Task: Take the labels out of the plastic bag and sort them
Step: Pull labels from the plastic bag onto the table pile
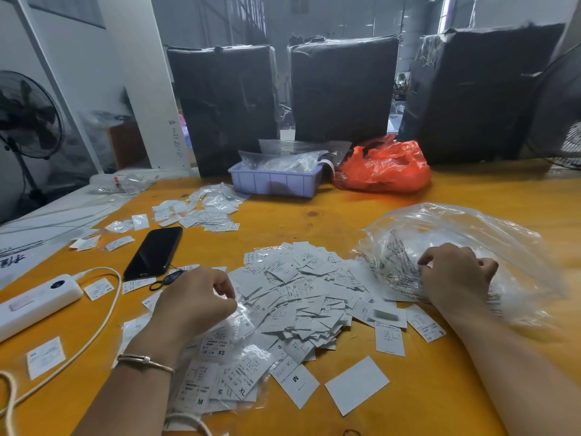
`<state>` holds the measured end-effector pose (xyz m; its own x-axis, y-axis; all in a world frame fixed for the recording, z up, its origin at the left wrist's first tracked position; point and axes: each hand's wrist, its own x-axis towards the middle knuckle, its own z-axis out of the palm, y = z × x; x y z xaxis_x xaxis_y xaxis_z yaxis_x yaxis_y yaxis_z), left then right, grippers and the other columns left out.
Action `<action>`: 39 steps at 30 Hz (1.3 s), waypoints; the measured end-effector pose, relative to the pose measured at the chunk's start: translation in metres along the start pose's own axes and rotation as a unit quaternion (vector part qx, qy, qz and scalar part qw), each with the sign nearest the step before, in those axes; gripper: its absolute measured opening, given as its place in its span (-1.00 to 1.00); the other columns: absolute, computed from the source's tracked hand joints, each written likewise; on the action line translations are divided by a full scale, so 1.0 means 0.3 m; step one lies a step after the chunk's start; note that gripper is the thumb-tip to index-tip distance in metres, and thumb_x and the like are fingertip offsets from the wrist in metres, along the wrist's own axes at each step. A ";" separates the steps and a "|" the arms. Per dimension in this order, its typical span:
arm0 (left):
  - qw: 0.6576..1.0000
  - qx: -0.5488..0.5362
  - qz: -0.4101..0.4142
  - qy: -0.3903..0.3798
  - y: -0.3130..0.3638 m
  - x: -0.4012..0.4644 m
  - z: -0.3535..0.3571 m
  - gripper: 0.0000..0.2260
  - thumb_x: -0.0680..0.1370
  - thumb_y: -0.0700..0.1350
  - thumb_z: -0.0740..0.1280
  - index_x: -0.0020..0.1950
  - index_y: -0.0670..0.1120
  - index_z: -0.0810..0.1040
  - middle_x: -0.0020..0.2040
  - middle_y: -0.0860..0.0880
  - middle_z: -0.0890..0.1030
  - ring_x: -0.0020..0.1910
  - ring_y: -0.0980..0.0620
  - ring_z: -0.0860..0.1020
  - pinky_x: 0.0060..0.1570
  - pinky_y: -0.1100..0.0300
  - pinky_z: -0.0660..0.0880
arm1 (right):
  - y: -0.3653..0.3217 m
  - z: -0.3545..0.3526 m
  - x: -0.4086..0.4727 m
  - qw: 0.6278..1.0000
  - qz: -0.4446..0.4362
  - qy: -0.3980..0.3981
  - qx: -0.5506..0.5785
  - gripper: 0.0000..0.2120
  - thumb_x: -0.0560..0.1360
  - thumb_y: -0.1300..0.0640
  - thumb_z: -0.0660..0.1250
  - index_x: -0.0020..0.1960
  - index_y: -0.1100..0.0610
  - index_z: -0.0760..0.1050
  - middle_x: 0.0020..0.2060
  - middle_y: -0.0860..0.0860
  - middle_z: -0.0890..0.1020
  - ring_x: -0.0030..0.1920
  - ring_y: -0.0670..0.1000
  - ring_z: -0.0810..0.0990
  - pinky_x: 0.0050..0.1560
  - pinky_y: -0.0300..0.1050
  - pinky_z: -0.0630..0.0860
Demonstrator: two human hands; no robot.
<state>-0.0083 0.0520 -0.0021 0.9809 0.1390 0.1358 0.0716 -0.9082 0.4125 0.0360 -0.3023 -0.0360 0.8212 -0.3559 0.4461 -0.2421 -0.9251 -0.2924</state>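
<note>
A big heap of white size labels lies on the orange table in front of me, printed XS, S, M, XL. A large clear plastic bag lies crumpled at the right, its mouth toward the heap. My right hand rests on the bag's near edge with fingers curled, gripping the plastic and some labels under it. My left hand hovers over the heap's left side, fingers curled, pinching a small clear sleeve. A smaller group of labels lies farther back left.
A black phone lies left of the heap. A white power bank with a cable sits at the far left. A lilac tray of bags and an orange plastic bag stand at the back, before black wrapped bales.
</note>
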 end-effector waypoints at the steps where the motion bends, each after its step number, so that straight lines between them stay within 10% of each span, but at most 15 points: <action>1: 1.000 0.001 0.007 0.001 0.002 -0.001 0.001 -0.93 0.39 -0.05 0.41 -0.24 0.14 0.58 -0.11 0.22 0.54 -0.14 0.20 0.46 -0.31 0.22 0.31 | -0.001 0.001 0.002 1.000 0.001 0.011 0.018 -0.81 0.46 0.27 0.31 -0.21 0.03 0.61 -0.17 0.01 0.60 -0.02 0.12 0.46 -0.08 -0.05 0.04; 14: 0.992 -0.037 0.057 0.108 0.005 0.005 0.022 -0.89 0.43 -0.07 0.44 -0.15 0.15 0.59 -0.13 0.22 0.53 -0.02 0.10 0.45 -0.18 0.15 0.37 | 0.009 0.008 0.012 0.999 0.011 -0.029 0.036 -0.71 0.44 0.14 0.42 0.16 0.05 0.55 0.07 0.08 0.61 0.18 0.17 0.46 0.07 0.04 0.23; 23: 0.959 -0.176 0.198 0.096 0.090 -0.042 0.081 -0.83 0.44 -0.24 0.46 -0.21 0.05 0.64 -0.21 0.19 0.58 -0.12 0.25 0.47 -0.17 0.43 0.32 | -0.006 -0.003 0.004 0.988 -0.002 0.091 0.126 -0.93 0.44 0.28 0.40 -0.15 0.13 0.61 -0.10 0.13 0.68 0.04 0.24 0.55 0.03 0.09 0.29; 28: 0.956 -0.192 0.213 0.061 0.108 -0.057 0.098 -0.82 0.44 -0.24 0.45 -0.22 0.05 0.66 -0.21 0.19 0.61 -0.08 0.22 0.48 -0.19 0.49 0.32 | 0.008 0.014 0.015 0.995 0.000 -0.101 0.016 -0.55 0.54 0.00 0.30 0.41 0.01 0.35 0.38 0.02 0.42 0.38 0.10 0.34 0.29 0.10 0.22; 39: 0.956 -0.206 0.207 0.025 0.115 -0.066 0.109 -0.83 0.46 -0.22 0.45 -0.20 0.06 0.66 -0.19 0.18 0.60 -0.12 0.18 0.49 -0.23 0.42 0.34 | 0.011 0.020 0.013 0.985 -0.008 0.075 0.157 -0.90 0.46 0.16 0.44 -0.05 0.10 0.70 0.10 0.11 0.66 0.15 0.22 0.53 0.14 0.13 0.33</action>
<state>-0.0194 0.0050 -0.0199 0.8988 -0.1713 0.4035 -0.4092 -0.6580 0.6321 0.0417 -0.3060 -0.0404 0.7325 -0.3788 0.5657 -0.0391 -0.8529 -0.5205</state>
